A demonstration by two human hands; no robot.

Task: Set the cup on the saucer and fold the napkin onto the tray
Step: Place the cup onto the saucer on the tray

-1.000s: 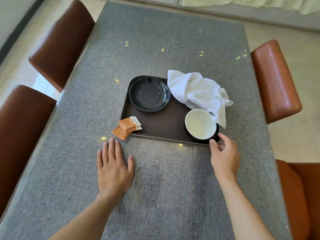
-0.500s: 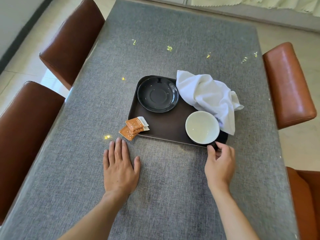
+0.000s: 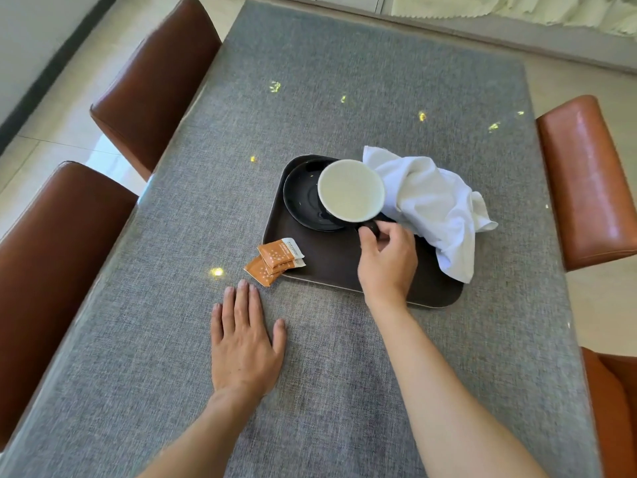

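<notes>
Pale floor tiles and four brown leather chairs (image 3: 155,81) ring the long counter under its grey woven cloth (image 3: 344,374), which fills most of my view. On the far half of that counter sits a dark brown rectangular tray (image 3: 331,263) with rounded corners. Draped over the tray's right side and spilling past its edge onto the cloth is a crumpled white cloth napkin (image 3: 434,205), unfolded. My right hand (image 3: 387,260) reaches over the tray, fingers curled round the dark handle of a black cup with a cream-white inside (image 3: 350,189); the cup is over the right part of the round black saucer (image 3: 301,198) in the tray's far left corner, and I cannot tell whether its base touches the saucer. My left hand (image 3: 244,339) lies flat on the cloth, palm down, fingers straight and close together, near the tray's near left corner and holding nothing. Just beyond its fingertips, two small orange sachets with white ends (image 3: 275,258) overlap, one lying across the tray's rim, the other partly on the cloth.
</notes>
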